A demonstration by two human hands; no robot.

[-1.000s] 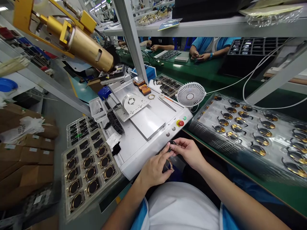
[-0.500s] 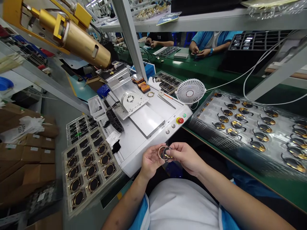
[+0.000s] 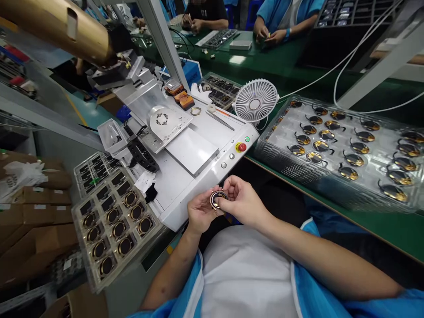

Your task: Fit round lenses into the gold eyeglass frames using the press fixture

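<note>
In front of my body, the fingers of my left hand (image 3: 198, 213) are closed round a gold-rimmed watch case (image 3: 212, 202). A round black disc with gold patches (image 3: 220, 195), like a small watch display, lies within the ring. My right hand (image 3: 245, 202) presses its thumb on the disc, with its fingers curled at the ring's far side. Fingers partly cover both pieces, so I cannot tell whether the disc is fully seated. To the left, a clear tray (image 3: 77, 221) holds gold-rimmed round watch parts and flat black pieces. Similar discs with thin tails fill the tray (image 3: 270, 137) on the right.
Beyond my hands stands a white machine (image 3: 179, 201) with a metal plate, a red stop button (image 3: 242, 147) and tweezers (image 3: 221, 121). A white fan (image 3: 255, 104) sits by its right corner. A gold cylinder (image 3: 66, 33) overhangs at upper left. Co-workers sit across the green bench.
The black disc, tilted at the ring's edge before, now lies within the ring under my right thumb. Both hands sit slightly further left and higher in view, and the camera has tilted down.
</note>
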